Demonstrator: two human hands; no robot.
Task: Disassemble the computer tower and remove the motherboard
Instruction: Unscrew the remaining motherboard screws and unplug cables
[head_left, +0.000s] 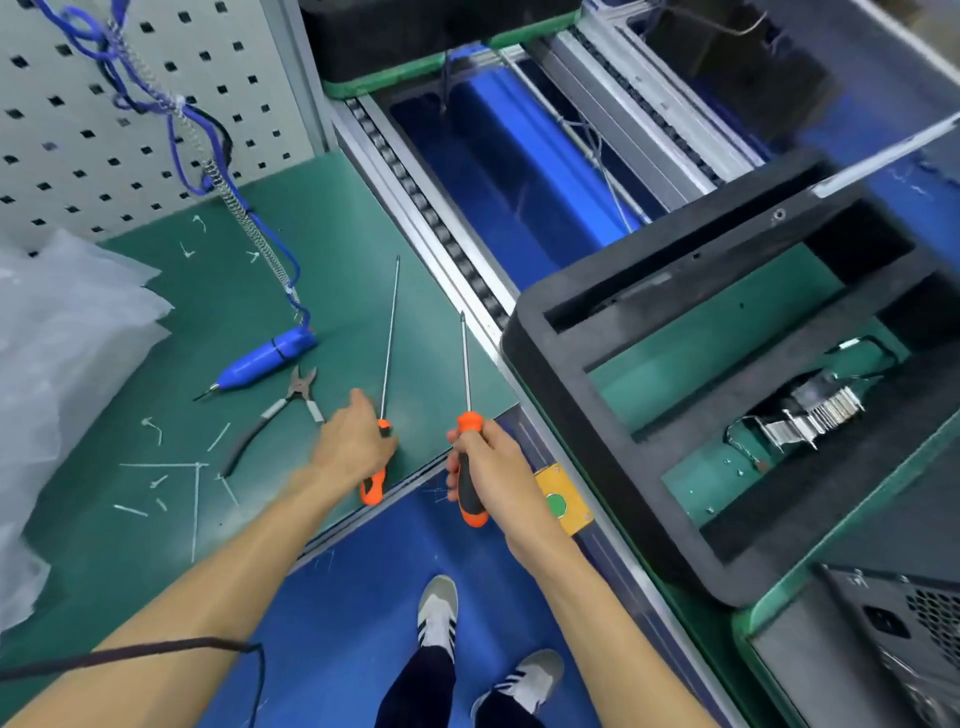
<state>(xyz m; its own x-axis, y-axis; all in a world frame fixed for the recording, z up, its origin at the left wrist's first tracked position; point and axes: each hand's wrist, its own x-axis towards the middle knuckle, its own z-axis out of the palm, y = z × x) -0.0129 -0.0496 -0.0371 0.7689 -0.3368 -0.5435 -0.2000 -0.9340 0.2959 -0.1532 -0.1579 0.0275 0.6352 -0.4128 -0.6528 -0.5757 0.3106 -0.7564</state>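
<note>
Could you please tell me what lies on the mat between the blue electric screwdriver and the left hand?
The side cutters lie between the blue electric screwdriver and left hand, in the head view.

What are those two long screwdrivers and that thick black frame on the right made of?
Both screwdrivers, one under the left hand at, one held by the right hand at: thin shiny shafts, likely steel; orange-and-black handles, probably plastic with rubbery grip. The black frame: matte, thick, rounded corners, looks like foam, though that's a guess.
</note>
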